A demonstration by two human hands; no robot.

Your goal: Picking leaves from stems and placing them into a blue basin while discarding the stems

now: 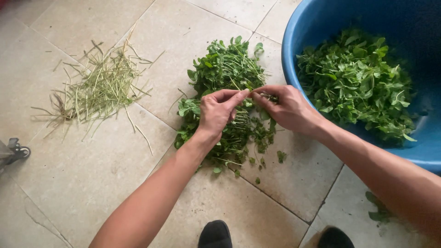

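No packages, labels or signs are seen on the tiled floor (pixel 92 183). A heap of leafy green sprigs (pixel 225 78) is spread across the middle of the floor, its leaves small and fresh, its thin stems pale and tangled, with a few loose leaves scattered on the tiles at its near edge. A single sprig (pixel 266 96) is held above this heap between both hands. The left hand (pixel 218 112) is closed to a pinch, thumb and forefinger pressed together on one end of the sprig, the other fingers curled under. The right hand (pixel 287 108) is likewise pinched shut on the other end, its fingertips almost touching those of the left. A blue plastic tub (pixel 294 50) is set at the far right corner of the floor, just beside the heap, and picked green leaves (pixel 353 82) are piled inside it. A loose pile of bare, straw-coloured stems (pixel 98 85) is laid well apart toward the far left. The toes of two dark shoes (pixel 216 234) are seen at the near edge, and a small wheeled object (pixel 14 151) at the left edge.
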